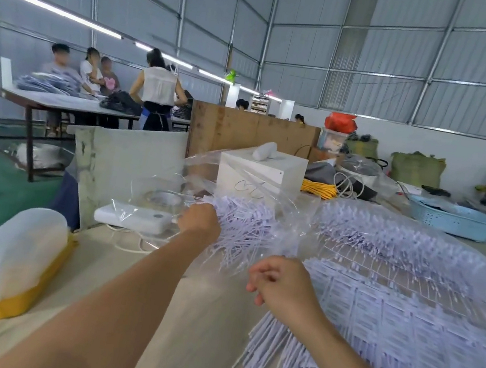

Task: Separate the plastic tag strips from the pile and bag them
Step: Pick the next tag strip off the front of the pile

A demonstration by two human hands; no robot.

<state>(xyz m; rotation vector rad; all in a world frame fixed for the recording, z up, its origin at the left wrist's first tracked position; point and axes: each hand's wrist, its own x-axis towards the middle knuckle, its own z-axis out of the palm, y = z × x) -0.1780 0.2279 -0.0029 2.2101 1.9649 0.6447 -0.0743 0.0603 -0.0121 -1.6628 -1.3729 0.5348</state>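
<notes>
At frame centre the left hand (200, 219) is gripping a bundle of tag strips (243, 231) inside a clear plastic bag (236, 179), likely seating them. The right hand (278, 281) is pinching the bag's near edge, holding it open. The pile (404, 320) is lying at right on the worktop (198, 320).

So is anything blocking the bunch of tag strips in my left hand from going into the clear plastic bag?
Nothing visible blocks it. The left hand grips the bunch of pale lilac plastic tag strips, which already sits against the thin clear plastic bag. The right hand pinches the bag's film beside it. Where exactly the bag's mouth opens is hard to tell.
</notes>
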